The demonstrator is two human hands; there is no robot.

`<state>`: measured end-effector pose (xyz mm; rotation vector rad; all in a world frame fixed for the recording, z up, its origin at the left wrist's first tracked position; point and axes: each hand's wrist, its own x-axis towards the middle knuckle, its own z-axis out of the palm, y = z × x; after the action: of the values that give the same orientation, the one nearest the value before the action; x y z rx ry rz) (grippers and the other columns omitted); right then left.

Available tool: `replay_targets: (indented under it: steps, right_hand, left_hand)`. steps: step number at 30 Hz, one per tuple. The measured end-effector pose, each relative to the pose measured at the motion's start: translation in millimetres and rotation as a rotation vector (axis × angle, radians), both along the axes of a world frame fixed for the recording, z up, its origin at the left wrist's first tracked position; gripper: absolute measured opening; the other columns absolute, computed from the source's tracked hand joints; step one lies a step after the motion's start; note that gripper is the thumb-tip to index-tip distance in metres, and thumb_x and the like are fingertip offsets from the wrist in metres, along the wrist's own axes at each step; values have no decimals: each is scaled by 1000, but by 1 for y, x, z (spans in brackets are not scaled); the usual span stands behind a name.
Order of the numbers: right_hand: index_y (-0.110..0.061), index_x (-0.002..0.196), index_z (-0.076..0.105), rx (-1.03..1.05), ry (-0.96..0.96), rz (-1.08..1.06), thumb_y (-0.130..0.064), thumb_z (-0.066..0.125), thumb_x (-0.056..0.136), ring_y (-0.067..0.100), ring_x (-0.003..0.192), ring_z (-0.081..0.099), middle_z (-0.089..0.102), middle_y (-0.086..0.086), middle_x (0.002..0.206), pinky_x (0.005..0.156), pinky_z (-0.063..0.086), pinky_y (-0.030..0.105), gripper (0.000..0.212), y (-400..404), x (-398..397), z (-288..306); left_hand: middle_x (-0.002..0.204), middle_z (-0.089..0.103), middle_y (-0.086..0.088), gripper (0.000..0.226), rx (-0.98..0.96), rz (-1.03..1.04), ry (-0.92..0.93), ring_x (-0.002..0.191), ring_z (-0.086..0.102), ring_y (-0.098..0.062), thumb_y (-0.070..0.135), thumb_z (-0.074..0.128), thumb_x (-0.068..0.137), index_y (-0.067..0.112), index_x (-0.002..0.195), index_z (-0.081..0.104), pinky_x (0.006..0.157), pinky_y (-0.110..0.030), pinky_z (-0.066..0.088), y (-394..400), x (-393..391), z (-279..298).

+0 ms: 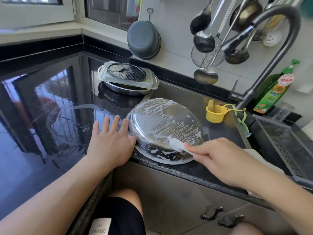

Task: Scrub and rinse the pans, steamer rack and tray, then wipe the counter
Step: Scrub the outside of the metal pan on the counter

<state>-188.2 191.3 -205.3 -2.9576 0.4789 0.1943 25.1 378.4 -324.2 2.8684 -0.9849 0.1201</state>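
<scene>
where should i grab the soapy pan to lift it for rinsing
Grip the pan by its rolled rim at the left edge, coming from the left where the left hand already steadies it. It lies upside down and soapy, so the domed bottom probably offers no hold.

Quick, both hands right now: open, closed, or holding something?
Left hand: open, fingers straight, pressed against the rim of the soapy pan.
Right hand: closed, gripping the white brush on the pan.
</scene>
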Motion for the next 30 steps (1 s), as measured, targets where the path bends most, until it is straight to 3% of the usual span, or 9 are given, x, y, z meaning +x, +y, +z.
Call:
replay_targets:
  steps: [4, 7, 11, 14, 17, 22, 25, 28, 30]
  right_hand:
    - [-62, 143, 38, -128, -62, 66, -43, 45, 104, 12, 75, 50, 50, -10, 74, 67, 48, 37, 44, 6, -4, -12]
    - [-54, 146, 41, -196, -162, 148, -40, 47, 104, 19, 76, 54, 44, -9, 74, 62, 45, 37, 45, 16, 13, -23]
    - [-43, 140, 54, -310, -213, 205, -31, 62, 96, 23, 55, 53, 35, -12, 71, 44, 35, 30, 46, 21, 10, -29]
    - [-41, 134, 63, -303, -290, 182, -27, 74, 90, 17, 48, 48, 37, -13, 67, 41, 29, 27, 47, 2, -14, -31]
    - [-46, 139, 56, -256, -303, 58, -30, 68, 93, 13, 51, 43, 42, -10, 64, 44, 44, 37, 50, -22, -37, -37]
    - [-55, 139, 49, -21, -268, -193, -34, 55, 102, 10, 68, 52, 55, -6, 67, 62, 45, 35, 43, -51, -28, -33]
    - [-66, 130, 49, 93, -233, -170, -39, 56, 101, 11, 65, 56, 68, -7, 76, 66, 49, 35, 40, -39, -27, -32]
    - [-68, 122, 52, 229, -166, -117, -39, 57, 101, 7, 52, 43, 71, -11, 73, 58, 40, 24, 35, -21, -31, -21]
    - [-69, 124, 51, 208, -153, -111, -41, 54, 102, 4, 59, 51, 71, -10, 76, 63, 44, 25, 36, -29, -26, -16]
  left_hand:
    - [164, 22, -7, 85, -16, -1, 0, 150, 14, -35, 47, -7, 80, 21, 157, 18, 121, -58, 14, 0, 1, 0]
    - [164, 23, -6, 83, -11, -2, 6, 151, 15, -34, 47, -5, 82, 22, 157, 18, 121, -58, 15, -1, 2, 0]
    - [165, 23, -7, 85, -23, -1, 37, 151, 16, -35, 47, -4, 81, 21, 157, 21, 120, -59, 16, 0, 2, 3]
    - [162, 29, -7, 81, -30, 4, 36, 149, 21, -36, 45, 1, 82, 20, 154, 30, 119, -60, 19, 0, 1, 4]
    - [161, 29, -6, 83, -21, 7, 43, 148, 21, -34, 45, 0, 81, 21, 155, 28, 119, -59, 19, 0, 1, 5]
    - [165, 22, -5, 84, -27, 16, 80, 150, 16, -31, 45, 0, 79, 25, 157, 22, 121, -56, 16, 1, 0, 10]
    - [168, 9, -10, 79, 0, 38, 102, 152, 10, -34, 46, 2, 84, 29, 159, 15, 121, -53, 16, 1, 0, 13]
    - [170, -6, -11, 63, -34, 49, 201, 156, 0, -34, 43, 22, 99, 35, 161, 10, 125, -51, 10, 1, 3, 16]
    - [170, -5, -11, 61, -48, 50, 239, 156, 1, -33, 40, 30, 101, 38, 160, 14, 126, -49, 8, 2, 9, 17]
